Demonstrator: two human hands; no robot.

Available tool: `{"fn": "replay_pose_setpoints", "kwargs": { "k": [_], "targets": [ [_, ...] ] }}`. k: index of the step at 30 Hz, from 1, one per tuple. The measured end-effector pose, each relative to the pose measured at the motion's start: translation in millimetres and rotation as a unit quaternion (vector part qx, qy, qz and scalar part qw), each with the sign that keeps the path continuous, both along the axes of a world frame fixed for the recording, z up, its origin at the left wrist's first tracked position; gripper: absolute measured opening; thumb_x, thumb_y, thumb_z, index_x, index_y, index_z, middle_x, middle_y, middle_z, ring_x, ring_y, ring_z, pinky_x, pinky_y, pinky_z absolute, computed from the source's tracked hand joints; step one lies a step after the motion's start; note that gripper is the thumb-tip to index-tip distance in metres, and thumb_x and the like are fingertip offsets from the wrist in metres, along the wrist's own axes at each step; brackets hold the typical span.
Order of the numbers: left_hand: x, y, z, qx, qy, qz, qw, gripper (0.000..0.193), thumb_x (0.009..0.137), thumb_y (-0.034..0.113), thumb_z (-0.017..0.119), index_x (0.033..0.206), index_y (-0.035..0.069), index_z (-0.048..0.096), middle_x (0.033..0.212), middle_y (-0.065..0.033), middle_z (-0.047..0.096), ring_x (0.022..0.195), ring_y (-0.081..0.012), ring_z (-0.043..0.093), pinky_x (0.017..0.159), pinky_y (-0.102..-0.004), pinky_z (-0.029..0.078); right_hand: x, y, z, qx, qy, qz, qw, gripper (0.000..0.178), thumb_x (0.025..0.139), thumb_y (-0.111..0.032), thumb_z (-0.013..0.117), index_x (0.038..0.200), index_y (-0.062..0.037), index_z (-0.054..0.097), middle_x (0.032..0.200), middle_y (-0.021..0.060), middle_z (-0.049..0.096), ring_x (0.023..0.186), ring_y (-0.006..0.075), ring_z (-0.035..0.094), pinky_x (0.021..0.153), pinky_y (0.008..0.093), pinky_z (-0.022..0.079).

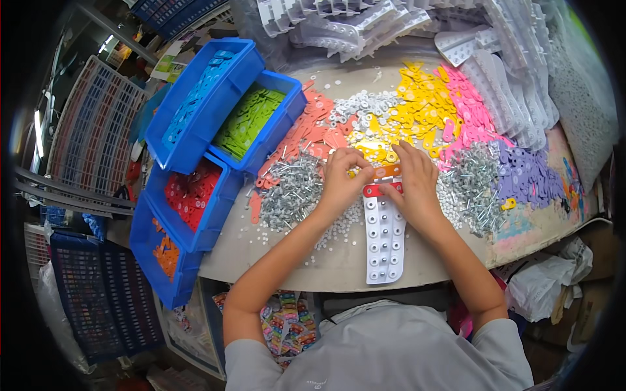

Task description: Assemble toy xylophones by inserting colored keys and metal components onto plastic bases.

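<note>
A white plastic strip (385, 242) with rows of holes and metal pegs lies upright before me near the table's front edge. Across its upper part lies a red plastic tab (373, 190), with an orange tab (386, 171) just above. My left hand (344, 179) is closed in a pinch at the orange tab's left end. A bit of yellow shows between its fingers; what they hold is unclear. My right hand (417, 186) rests over the strip's right side, thumb on the red tab and fingers stretched apart past the orange one.
Piles of metal pins (291, 189), yellow tabs (424, 91), pink tabs (473, 107), purple tabs (531, 176) and salmon tabs (315, 127) surround my hands. Blue bins (156, 159) with coloured tabs stand at left. Stacked white strips (505, 91) and a bag of white bits (577, 111) sit at right.
</note>
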State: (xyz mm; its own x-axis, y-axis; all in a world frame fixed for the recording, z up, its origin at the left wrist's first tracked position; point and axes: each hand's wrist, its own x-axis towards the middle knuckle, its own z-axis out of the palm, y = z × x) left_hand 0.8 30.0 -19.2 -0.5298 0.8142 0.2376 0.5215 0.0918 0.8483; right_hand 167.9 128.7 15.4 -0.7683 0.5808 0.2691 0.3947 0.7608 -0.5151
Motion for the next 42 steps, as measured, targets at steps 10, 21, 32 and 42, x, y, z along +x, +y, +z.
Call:
{"fn": "replay_pose_setpoints", "kwargs": {
  "k": [10,21,32,42],
  "targets": [
    [10,1,9,-0.042,0.106,0.038,0.993,0.028,0.077,0.018,0.076,0.101,0.009,0.064,0.110,-0.0075,0.059,0.110,-0.0264,0.050,0.099,-0.0398,0.033,-4,-2,0,-0.018,-0.003,0.006,1.000,0.080,0.078,-0.022,0.079,0.145,-0.0054,0.039,0.148,0.0151,0.041,0.139,0.0336,0.033,0.113,0.0477,0.023],
    [-168,-35,150,0.150,0.461,0.208,0.849,0.031,0.083,0.008,0.068,0.113,0.004,0.061,0.115,-0.0157,0.060,0.109,-0.0332,0.055,0.100,-0.0411,0.042,-3,-3,7,0.016,-0.011,0.017,1.000,0.072,0.075,-0.013,0.079,0.139,-0.0057,0.047,0.147,0.0148,0.044,0.137,0.0367,0.036,0.112,0.0488,0.025],
    [-361,-177,133,-0.417,0.098,0.135,0.894,0.028,0.077,0.020,0.071,0.095,-0.001,0.074,0.092,-0.0161,0.074,0.085,-0.0220,0.069,0.073,-0.0376,0.052,-145,-40,78,0.085,0.147,0.242,0.955,0.029,0.085,-0.019,0.072,0.110,-0.0088,0.062,0.110,0.0091,0.061,0.109,0.0305,0.053,0.097,0.0443,0.038],
    [-360,-176,130,-0.204,0.112,0.151,0.961,0.023,0.081,0.019,0.075,0.074,0.000,0.064,0.070,-0.0063,0.062,0.067,-0.0140,0.056,0.062,-0.0327,0.046,-355,-54,42,0.028,-0.286,0.310,0.906,0.040,0.077,-0.036,0.079,0.102,-0.0048,0.074,0.104,0.0187,0.072,0.093,0.0357,0.070,0.077,0.0447,0.055]
  ]
}}
